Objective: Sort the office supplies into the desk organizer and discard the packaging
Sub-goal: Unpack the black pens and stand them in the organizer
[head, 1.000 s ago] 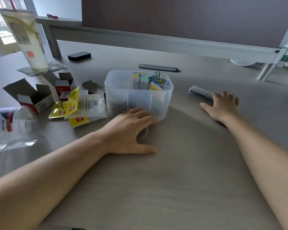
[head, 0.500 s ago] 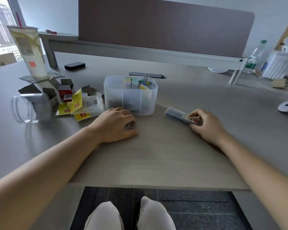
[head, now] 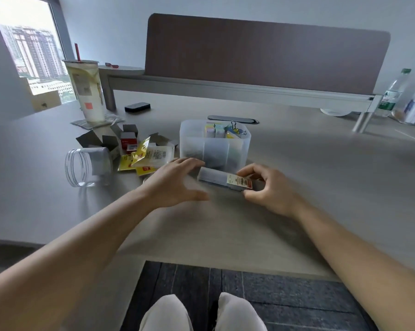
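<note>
**Both hands forward, right one gripping**

Both bare forearms are stretched forward from the lower corners of the view. The left hand (head: 175, 181) is held palm down with fingers spread and relaxed, thumb pointed right; nothing is gripped by it. The right hand (head: 265, 187) is curled, and a box (head: 222, 179) is pinched at its near end between fingers and thumb.
</note>
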{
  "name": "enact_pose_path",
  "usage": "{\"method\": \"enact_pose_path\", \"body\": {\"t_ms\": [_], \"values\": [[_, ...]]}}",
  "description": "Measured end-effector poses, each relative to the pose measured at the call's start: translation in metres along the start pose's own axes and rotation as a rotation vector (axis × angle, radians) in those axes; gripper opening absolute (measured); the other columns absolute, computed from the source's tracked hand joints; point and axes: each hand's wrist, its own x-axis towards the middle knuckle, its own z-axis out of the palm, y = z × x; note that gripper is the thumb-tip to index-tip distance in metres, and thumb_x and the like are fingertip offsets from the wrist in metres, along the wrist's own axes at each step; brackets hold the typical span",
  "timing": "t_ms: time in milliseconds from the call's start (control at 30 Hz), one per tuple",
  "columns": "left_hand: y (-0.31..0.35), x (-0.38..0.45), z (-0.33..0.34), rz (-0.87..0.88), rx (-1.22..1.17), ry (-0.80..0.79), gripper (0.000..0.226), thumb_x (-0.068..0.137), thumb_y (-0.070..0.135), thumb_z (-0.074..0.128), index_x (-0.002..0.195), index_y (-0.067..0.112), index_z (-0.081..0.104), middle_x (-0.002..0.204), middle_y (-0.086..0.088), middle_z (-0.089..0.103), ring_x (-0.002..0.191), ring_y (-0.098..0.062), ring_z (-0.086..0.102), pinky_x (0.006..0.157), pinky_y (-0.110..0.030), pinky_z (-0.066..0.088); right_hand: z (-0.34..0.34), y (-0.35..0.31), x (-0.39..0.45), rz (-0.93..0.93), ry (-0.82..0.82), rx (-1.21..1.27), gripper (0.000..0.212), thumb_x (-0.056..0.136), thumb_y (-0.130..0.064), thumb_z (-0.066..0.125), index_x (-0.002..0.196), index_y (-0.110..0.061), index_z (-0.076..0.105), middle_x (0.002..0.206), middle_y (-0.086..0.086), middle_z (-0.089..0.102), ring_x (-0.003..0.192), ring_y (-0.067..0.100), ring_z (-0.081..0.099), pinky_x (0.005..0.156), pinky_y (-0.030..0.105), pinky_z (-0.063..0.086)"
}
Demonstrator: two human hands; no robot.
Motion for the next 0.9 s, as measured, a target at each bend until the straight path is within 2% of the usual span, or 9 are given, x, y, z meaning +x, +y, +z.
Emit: {"method": "enact_pose_path", "body": {"t_ms": [100,167,300,400,500,600,700,767,900], "values": [[0.004,0.01,0.007,-0.033,-0.187,0.021,0.069,0.069,0.032,0.073,0.13,0.02,0.043,0.13,-0.001,0.05,0.108,-0.011,0.046,0.087,-0.02,0.034,0.005,-0.003,0.003,-0.025,0.002,0.069,0.032,0.072,0.001,0.063,0.093,-0.022,0.057,0.09,-0.005,0.059,0.081,0.006,0.054,0.069,-0.002,0.036],[0.003,0.012,0.009,-0.051,-0.29,0.048,0.062,0.069,0.027,0.073,0.125,0.018,0.048,0.121,-0.002,0.055,0.102,-0.011,0.048,0.088,-0.024,0.041,0.007,-0.002,0.003,-0.037,-0.003,0.088,0.031,0.072,0.001,0.063,0.094,-0.021,0.057,0.09,-0.005,0.059,0.079,0.002,0.053,0.07,-0.002,0.036],[0.002,0.015,0.01,-0.077,-0.472,0.121,0.055,0.067,0.018,0.075,0.117,0.014,0.053,0.106,0.002,0.054,0.1,-0.018,0.055,0.091,-0.033,0.047,0.009,-0.003,0.009,-0.066,0.031,0.008,0.026,0.073,-0.008,0.069,0.095,-0.018,0.059,0.082,-0.018,0.051,0.077,-0.003,0.049,0.069,-0.001,0.035],[0.002,0.017,0.011,-0.076,-0.566,0.146,0.054,0.066,0.012,0.074,0.114,0.012,0.051,0.101,0.001,0.055,0.093,-0.017,0.056,0.083,-0.031,0.049,0.012,-0.004,0.014,-0.098,0.072,-0.05,0.023,0.073,-0.015,0.071,0.094,-0.015,0.062,0.079,-0.021,0.047,0.073,-0.001,0.048,0.066,0.001,0.033],[-0.002,0.016,0.011,-0.059,-0.553,0.141,0.053,0.067,0.012,0.073,0.114,0.013,0.049,0.098,0.002,0.056,0.09,-0.015,0.057,0.078,-0.024,0.05,0.015,-0.002,0.015,-0.143,0.08,-0.099,0.02,0.074,-0.019,0.071,0.093,-0.016,0.063,0.077,-0.02,0.046,0.071,-0.002,0.047,0.065,0.003,0.034],[-0.006,0.015,0.008,-0.059,-0.595,0.125,0.051,0.067,0.009,0.073,0.11,0.016,0.048,0.101,-0.007,0.059,0.093,-0.02,0.059,0.082,-0.03,0.051,0.019,-0.002,0.017,-0.181,0.088,-0.103,0.021,0.074,-0.026,0.068,0.091,-0.015,0.065,0.077,-0.016,0.05,0.069,0.0,0.047,0.065,0.008,0.035],[-0.004,0.016,0.004,-0.093,-0.747,0.15,0.05,0.067,-0.001,0.07,0.111,0.012,0.049,0.089,-0.003,0.057,0.081,-0.013,0.057,0.074,-0.017,0.05,0.022,-0.003,0.02,-0.206,0.129,-0.112,0.028,0.07,-0.034,0.059,0.09,-0.017,0.066,0.085,-0.005,0.059,0.074,0.012,0.054,0.069,0.023,0.04],[-0.003,0.017,0.001,-0.143,-0.899,0.147,0.05,0.068,-0.004,0.067,0.113,0.008,0.05,0.084,0.0,0.054,0.078,-0.01,0.054,0.073,-0.017,0.05,0.023,-0.004,0.021,-0.22,0.181,-0.089,0.03,0.069,-0.036,0.059,0.091,-0.016,0.066,0.09,-0.005,0.061,0.08,0.016,0.059,0.071,0.031,0.044],[0.0,0.018,-0.003,-0.169,-1.161,0.017,0.023,0.074,-0.008,0.058,0.089,0.009,0.056,0.083,-0.002,0.059,0.072,-0.008,0.062,0.066,-0.015,0.055,0.025,-0.003,0.022,-0.26,0.229,-0.061,0.029,0.07,-0.031,0.061,0.092,-0.012,0.067,0.094,0.001,0.065,0.085,0.021,0.062,0.073,0.034,0.047]]}}
